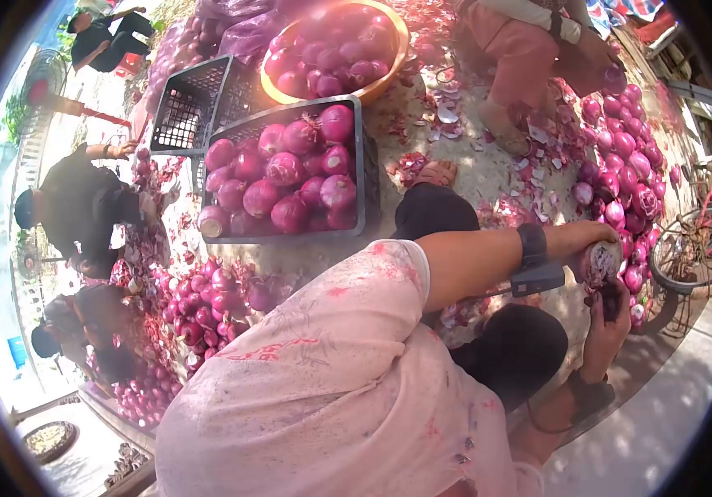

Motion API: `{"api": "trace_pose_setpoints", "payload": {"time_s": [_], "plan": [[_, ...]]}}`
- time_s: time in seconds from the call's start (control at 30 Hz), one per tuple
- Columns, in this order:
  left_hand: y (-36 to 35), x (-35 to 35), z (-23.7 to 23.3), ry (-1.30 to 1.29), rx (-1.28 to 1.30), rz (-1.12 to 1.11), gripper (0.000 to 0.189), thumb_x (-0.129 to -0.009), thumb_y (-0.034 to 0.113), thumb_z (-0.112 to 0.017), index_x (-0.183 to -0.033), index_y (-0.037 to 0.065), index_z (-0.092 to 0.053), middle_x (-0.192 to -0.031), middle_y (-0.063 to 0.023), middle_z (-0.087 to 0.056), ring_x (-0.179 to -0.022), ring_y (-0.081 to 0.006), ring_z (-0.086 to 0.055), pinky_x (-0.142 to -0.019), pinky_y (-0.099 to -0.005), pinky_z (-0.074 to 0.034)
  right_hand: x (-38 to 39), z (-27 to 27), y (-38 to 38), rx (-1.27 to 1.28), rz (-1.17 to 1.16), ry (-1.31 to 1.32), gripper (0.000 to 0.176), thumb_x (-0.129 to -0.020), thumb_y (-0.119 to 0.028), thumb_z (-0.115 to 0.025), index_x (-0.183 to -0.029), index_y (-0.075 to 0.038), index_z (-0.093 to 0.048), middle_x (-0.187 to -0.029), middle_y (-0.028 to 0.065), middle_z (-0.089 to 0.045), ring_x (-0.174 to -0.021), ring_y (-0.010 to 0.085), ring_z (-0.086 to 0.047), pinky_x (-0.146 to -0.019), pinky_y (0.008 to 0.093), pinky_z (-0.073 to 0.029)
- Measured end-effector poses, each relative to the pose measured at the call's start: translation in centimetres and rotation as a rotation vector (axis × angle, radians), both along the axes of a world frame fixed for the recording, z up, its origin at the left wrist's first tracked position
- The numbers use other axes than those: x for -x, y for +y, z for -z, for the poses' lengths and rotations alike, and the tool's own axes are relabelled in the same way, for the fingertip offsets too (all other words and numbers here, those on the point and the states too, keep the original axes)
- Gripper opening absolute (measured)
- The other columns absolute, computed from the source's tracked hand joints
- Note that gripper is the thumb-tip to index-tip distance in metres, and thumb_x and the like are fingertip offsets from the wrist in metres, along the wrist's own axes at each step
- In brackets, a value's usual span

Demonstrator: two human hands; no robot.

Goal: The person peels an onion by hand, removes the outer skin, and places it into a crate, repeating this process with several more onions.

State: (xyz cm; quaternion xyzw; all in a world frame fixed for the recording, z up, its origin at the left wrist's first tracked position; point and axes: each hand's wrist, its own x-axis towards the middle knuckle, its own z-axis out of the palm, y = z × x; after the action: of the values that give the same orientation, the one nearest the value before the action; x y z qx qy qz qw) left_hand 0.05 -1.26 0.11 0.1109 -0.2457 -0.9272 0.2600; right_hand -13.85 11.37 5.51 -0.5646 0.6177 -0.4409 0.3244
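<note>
My left hand (581, 240) is wrapped round a red onion (602, 263), its pale, whitish end turned toward my other hand. Just below it, my right hand (607, 325) is closed with bent fingers right at the onion's edge. Something dark shows at those fingertips, and I cannot tell what it is. Beyond both hands lies a long heap of purple-red onions (627, 157). Dark bands circle both my wrists.
A black crate (362, 178) full of onions stands at my left, with a second black crate (182, 103) behind it. An orange tub (401, 50) holds more onions. Papery skins litter the ground. Other people (82, 207) sit near another onion pile (207, 306). A bicycle (691, 248) stands beyond the heap.
</note>
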Motion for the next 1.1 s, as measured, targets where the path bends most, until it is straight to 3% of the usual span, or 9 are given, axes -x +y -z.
{"api": "trace_pose_setpoints", "payload": {"time_s": [0.13, 0.23, 0.33, 0.5, 0.6, 0.83, 0.9, 1.03, 1.1], "plan": [[0.0, -1.1, -0.7, -0.099, -0.069, 0.172, 0.036, -0.088, 0.044, -0.053, -0.096, 0.011, -0.064, -0.081, -0.0052, -0.068, -0.07, -0.0177, -0.067, -0.056, -0.0334, -0.055, -1.8, -1.8, -0.2, -0.076, 0.009, 0.277, 0.02, -0.089, 0.0, -0.059, -0.109, 0.002, -0.058, -0.097, 0.008, -0.063, -0.086, 0.0145, -0.061, -0.073, 0.0256, -0.05], [-0.3, -1.5, -0.4, -0.174, -0.142, 0.196, 0.037, -0.088, 0.043, -0.055, -0.103, 0.01, -0.063, -0.09, -0.0068, -0.069, -0.076, -0.0197, -0.068, -0.065, -0.0367, -0.057, -4.2, -2.4, -0.2, 0.122, 0.022, 0.447, 0.014, -0.082, 0.003, -0.064, -0.095, 0.0, -0.061, -0.083, 0.0103, -0.058, -0.071, 0.0209, -0.06, -0.064, 0.0312, -0.048], [-0.2, -1.9, -0.1, -0.05, -0.17, 0.127, 0.038, -0.09, 0.042, -0.052, -0.108, 0.01, -0.062, -0.103, -0.0086, -0.067, -0.09, -0.0209, -0.066, -0.079, -0.0398, -0.055, -4.5, -2.4, -0.3, 0.299, 0.005, 0.642, 0.018, -0.078, 0.003, -0.066, -0.095, -0.003, -0.062, -0.086, 0.0125, -0.06, -0.078, 0.0288, -0.062, -0.067, 0.034, -0.048], [-0.6, -2.3, -0.3, -0.045, -0.158, 0.051, 0.042, -0.09, 0.043, -0.051, -0.112, 0.008, -0.061, -0.106, -0.009, -0.066, -0.096, -0.0246, -0.065, -0.082, -0.0444, -0.054, -5.1, -2.1, -0.5, 0.297, 0.021, 0.482, 0.016, -0.079, 0.002, -0.064, -0.094, -0.003, -0.062, -0.086, 0.0112, -0.06, -0.076, 0.0266, -0.062, -0.065, 0.0313, -0.048], [-1.1, -2.6, -2.1, -0.093, -0.595, -0.116, 0.05, -0.088, 0.047, -0.051, -0.116, 0.006, -0.059, -0.11, -0.0135, -0.065, -0.097, -0.0344, -0.063, -0.077, -0.0501, -0.054, -6.0, 0.2, 0.5, 0.106, -0.163, 0.125, 0.018, -0.08, 0.002, -0.064, -0.096, -0.003, -0.06, -0.087, 0.0092, -0.059, -0.075, 0.0217, -0.061, -0.066, 0.0293, -0.048], [-1.2, -2.3, -0.5, 0.151, -0.24, -0.113, 0.045, -0.092, 0.038, -0.049, -0.119, 0.003, -0.055, -0.113, -0.0153, -0.063, -0.103, -0.0317, -0.061, -0.09, -0.0495, -0.05, -4.5, 2.3, 0.5, 0.146, -0.288, 0.057, 0.013, -0.076, -0.001, -0.069, -0.084, -0.001, -0.06, -0.088, 0.009, -0.058, -0.075, 0.0202, -0.058, -0.068, 0.0276, -0.046], [-0.9, -1.8, -0.1, 0.091, -0.281, -0.2, 0.04, -0.092, 0.031, -0.051, -0.12, 0.002, -0.053, -0.116, -0.015, -0.061, -0.107, -0.0308, -0.06, -0.097, -0.0503, -0.046, -3.5, 3.3, 0.3, 0.242, 0.01, 0.139, 0.013, -0.075, -0.002, -0.072, -0.08, 0.0, -0.059, -0.09, 0.0076, -0.058, -0.074, 0.0166, -0.057, -0.066, 0.0265, -0.045], [-0.2, -2.0, -0.3, 0.081, -0.148, -0.15, 0.045, -0.089, 0.026, -0.056, -0.126, 0.003, -0.049, -0.124, -0.0136, -0.056, -0.113, -0.0285, -0.055, -0.098, -0.0504, -0.044, -3.9, 1.9, 0.1, 0.08, 0.273, -0.388, 0.02, -0.079, 0.003, -0.069, -0.096, 0.0, -0.058, -0.087, 0.0029, -0.059, -0.076, 0.0077, -0.055, -0.067, 0.0217, -0.047], [-0.1, -1.5, 0.6, 0.093, -0.033, -0.118, 0.046, -0.088, 0.024, -0.058, -0.128, 0.004, -0.047, -0.123, -0.0126, -0.056, -0.113, -0.0268, -0.055, -0.097, -0.0489, -0.046, -4.1, 2.2, -0.1, 0.151, 0.298, -0.417, 0.024, -0.082, 0.004, -0.067, -0.103, 0.001, -0.055, -0.086, 0.0021, -0.06, -0.073, 0.0061, -0.055, -0.066, 0.0199, -0.048]]}}
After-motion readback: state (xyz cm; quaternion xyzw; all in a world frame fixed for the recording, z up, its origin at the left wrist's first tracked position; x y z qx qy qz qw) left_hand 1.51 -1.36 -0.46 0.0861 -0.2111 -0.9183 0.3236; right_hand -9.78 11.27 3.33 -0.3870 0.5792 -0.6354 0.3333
